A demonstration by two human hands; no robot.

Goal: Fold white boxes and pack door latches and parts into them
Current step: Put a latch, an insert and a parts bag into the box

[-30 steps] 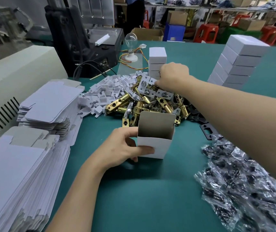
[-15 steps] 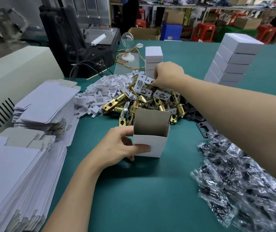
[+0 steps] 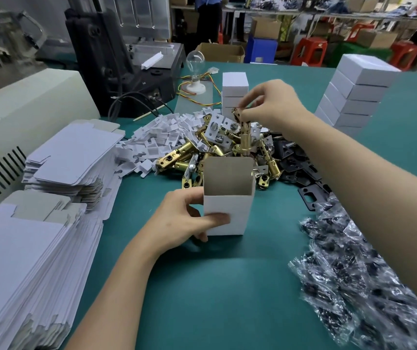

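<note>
An open white box [image 3: 228, 209] stands upright on the green table, its top flap raised at the back. My left hand [image 3: 179, 223] grips its left side, thumb across the front face. My right hand [image 3: 273, 104] pinches the top end of a brass door latch [image 3: 245, 133], which hangs upright above and just behind the box. Behind it lies the pile of brass latches [image 3: 177, 157] mixed with white plates.
Flat box blanks [image 3: 25, 261] are stacked at the left. White plastic inserts [image 3: 157, 140] lie beside the latches, black plates [image 3: 301, 162] to their right, bagged screws [image 3: 359, 274] at the right. Folded boxes [image 3: 354, 97] are stacked at the far right, a shorter stack of boxes [image 3: 234, 89] behind my right hand.
My right hand has come up out of the latch pile, holding one brass latch by its end. My left hand keeps its hold on the box.
</note>
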